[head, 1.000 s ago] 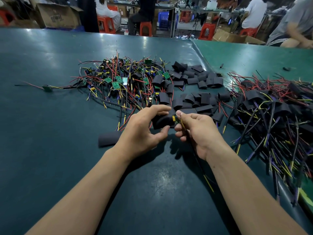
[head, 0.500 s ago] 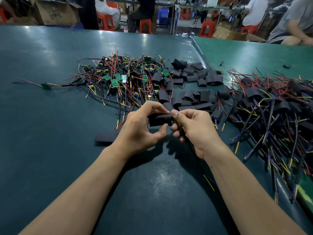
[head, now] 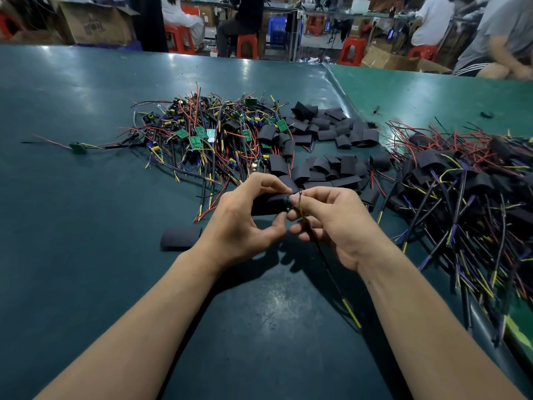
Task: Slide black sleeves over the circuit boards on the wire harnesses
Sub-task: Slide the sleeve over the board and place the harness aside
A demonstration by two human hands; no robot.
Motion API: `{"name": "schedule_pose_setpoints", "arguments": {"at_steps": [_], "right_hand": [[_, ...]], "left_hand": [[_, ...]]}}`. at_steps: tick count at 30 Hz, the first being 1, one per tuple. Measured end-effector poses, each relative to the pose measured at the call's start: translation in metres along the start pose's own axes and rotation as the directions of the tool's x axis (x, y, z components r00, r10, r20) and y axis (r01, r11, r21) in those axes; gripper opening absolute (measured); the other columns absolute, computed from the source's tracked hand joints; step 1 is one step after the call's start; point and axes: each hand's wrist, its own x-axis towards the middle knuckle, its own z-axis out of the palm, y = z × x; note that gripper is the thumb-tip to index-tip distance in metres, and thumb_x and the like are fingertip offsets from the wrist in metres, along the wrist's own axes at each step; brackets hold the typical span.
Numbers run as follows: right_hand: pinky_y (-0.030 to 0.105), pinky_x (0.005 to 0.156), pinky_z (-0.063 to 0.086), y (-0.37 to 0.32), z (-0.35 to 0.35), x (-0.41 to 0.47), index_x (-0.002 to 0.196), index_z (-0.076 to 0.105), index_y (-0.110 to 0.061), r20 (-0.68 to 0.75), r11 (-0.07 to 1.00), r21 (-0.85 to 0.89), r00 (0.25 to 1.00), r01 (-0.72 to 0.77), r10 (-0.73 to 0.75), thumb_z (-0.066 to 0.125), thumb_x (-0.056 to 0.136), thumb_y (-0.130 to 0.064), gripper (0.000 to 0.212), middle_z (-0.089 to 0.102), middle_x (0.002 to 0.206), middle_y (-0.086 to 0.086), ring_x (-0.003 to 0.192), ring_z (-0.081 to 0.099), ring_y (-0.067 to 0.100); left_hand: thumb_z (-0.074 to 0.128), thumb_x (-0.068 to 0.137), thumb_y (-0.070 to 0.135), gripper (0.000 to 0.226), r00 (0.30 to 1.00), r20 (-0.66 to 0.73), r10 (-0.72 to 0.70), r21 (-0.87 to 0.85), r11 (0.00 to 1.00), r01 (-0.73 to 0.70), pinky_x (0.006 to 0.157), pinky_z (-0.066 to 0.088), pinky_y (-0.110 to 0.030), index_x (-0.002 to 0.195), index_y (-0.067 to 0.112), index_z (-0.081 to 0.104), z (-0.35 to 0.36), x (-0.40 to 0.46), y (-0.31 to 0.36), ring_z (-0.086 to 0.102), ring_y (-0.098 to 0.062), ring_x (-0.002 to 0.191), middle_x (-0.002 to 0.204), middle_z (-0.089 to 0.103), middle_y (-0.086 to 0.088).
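Green table (head: 86, 255), we're mid-sleeving: left hand (head: 239, 223) pinches sleeve (head: 268, 204), right hand (head: 331, 223) pinches wires (head: 323, 255); next, probably seat board fully.

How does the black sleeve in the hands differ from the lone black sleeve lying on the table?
The held black sleeve is pinched by the left hand, off the green table, with a harness wire entering it; the lone flat black sleeve lies untouched, with no wire. Both are matte black tubes.
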Motion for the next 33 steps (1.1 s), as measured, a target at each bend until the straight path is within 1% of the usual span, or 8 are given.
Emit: {"name": "schedule_pose_setpoints", "arguments": {"at_steps": [5, 10, 14, 17, 21, 25, 29, 33], "right_hand": [[0.022, 0.039, 0.045, 0.001, 0.0, -0.001, 0.079, 0.069, -0.011, 0.016, 0.988, -0.116, 0.995, 0.097, -0.096, 0.068, 0.09, -0.01, 0.011, 0.068, 0.061, 0.005, 0.044, 0.055, 0.013], [0.02, 0.04, 0.044, 0.001, 0.002, 0.002, 0.081, 0.067, -0.01, 0.0, 0.994, -0.067, 0.997, 0.082, -0.082, 0.064, 0.093, -0.01, 0.012, 0.065, 0.059, 0.001, 0.046, 0.057, 0.01], [0.019, 0.039, 0.044, 0.002, 0.002, 0.002, 0.076, 0.068, -0.009, 0.021, 0.992, -0.066, 0.994, 0.111, -0.11, 0.065, 0.091, -0.007, 0.016, 0.063, 0.057, 0.0, 0.046, 0.055, 0.008], [0.018, 0.039, 0.042, 0.005, 0.006, 0.001, 0.076, 0.068, -0.009, 0.072, 0.98, -0.117, 0.985, 0.164, -0.156, 0.067, 0.089, -0.006, 0.014, 0.063, 0.056, -0.003, 0.044, 0.053, 0.005], [0.02, 0.04, 0.041, 0.008, 0.009, 0.002, 0.077, 0.068, -0.01, 0.051, 0.945, -0.226, 0.972, 0.236, -0.231, 0.068, 0.09, -0.007, 0.013, 0.06, 0.056, 0.003, 0.044, 0.049, 0.01], [0.017, 0.039, 0.038, 0.01, 0.009, 0.005, 0.07, 0.066, -0.013, -0.025, 0.971, -0.158, 0.982, 0.181, -0.187, 0.067, 0.09, -0.006, 0.021, 0.058, 0.053, -0.002, 0.043, 0.045, 0.006], [0.019, 0.038, 0.04, 0.014, 0.016, 0.001, 0.079, 0.067, -0.011, 0.106, 0.925, -0.231, 0.953, 0.301, -0.283, 0.067, 0.09, -0.005, 0.012, 0.06, 0.052, -0.006, 0.042, 0.048, 0.003], [0.019, 0.04, 0.041, 0.014, 0.017, 0.002, 0.081, 0.067, -0.013, 0.119, 0.914, -0.249, 0.946, 0.321, -0.301, 0.068, 0.09, -0.007, 0.011, 0.064, 0.06, -0.004, 0.046, 0.052, 0.003]], "left_hand": [[0.073, 0.075, -0.004, 0.043, 1.0, 0.031, 0.001, -0.017, 1.0, -0.001, 0.093, 0.055, -0.037, 0.114, 0.006, 0.057, 0.001, 0.0, -0.001, 0.067, -0.014, 0.106, 0.112, 0.069, -0.007], [0.076, 0.072, 0.009, 0.056, 0.995, 0.091, -0.046, 0.155, 0.987, 0.032, 0.093, 0.05, -0.037, 0.124, 0.009, 0.058, 0.0, 0.004, -0.006, 0.063, -0.023, 0.104, 0.112, 0.065, -0.004], [0.067, 0.071, 0.02, 0.029, 0.994, 0.065, -0.087, 0.341, 0.938, 0.06, 0.072, 0.044, -0.036, 0.097, 0.009, 0.066, -0.002, 0.005, -0.007, 0.06, -0.029, 0.08, 0.084, 0.065, -0.003], [0.071, 0.073, 0.015, 0.015, 0.991, 0.069, -0.115, 0.402, 0.912, 0.078, 0.061, 0.034, -0.032, 0.082, 0.006, 0.062, 0.0, 0.005, -0.01, 0.056, -0.034, 0.063, 0.064, 0.058, -0.002], [0.067, 0.07, 0.021, 0.018, 0.994, 0.054, -0.099, 0.456, 0.888, 0.064, 0.056, 0.029, -0.03, 0.072, 0.006, 0.056, -0.003, 0.006, -0.008, 0.052, -0.036, 0.057, 0.059, 0.056, -0.009], [0.072, 0.069, 0.021, 0.022, 0.996, 0.061, -0.06, 0.535, 0.845, 0.018, 0.057, 0.029, -0.028, 0.069, 0.004, 0.057, 0.003, 0.006, -0.004, 0.051, -0.033, 0.056, 0.06, 0.053, -0.014], [0.055, 0.072, 0.025, 0.019, 0.987, 0.061, -0.151, 0.533, 0.84, 0.096, 0.053, 0.037, -0.039, 0.069, 0.007, 0.055, 0.001, 0.005, -0.008, 0.053, -0.04, 0.058, 0.06, 0.059, -0.017], [0.057, 0.07, 0.022, 0.015, 0.99, 0.076, -0.123, 0.558, 0.828, 0.06, 0.051, 0.036, -0.038, 0.065, 0.007, 0.055, 0.0, 0.005, -0.006, 0.052, -0.04, 0.053, 0.056, 0.059, -0.017]]}}
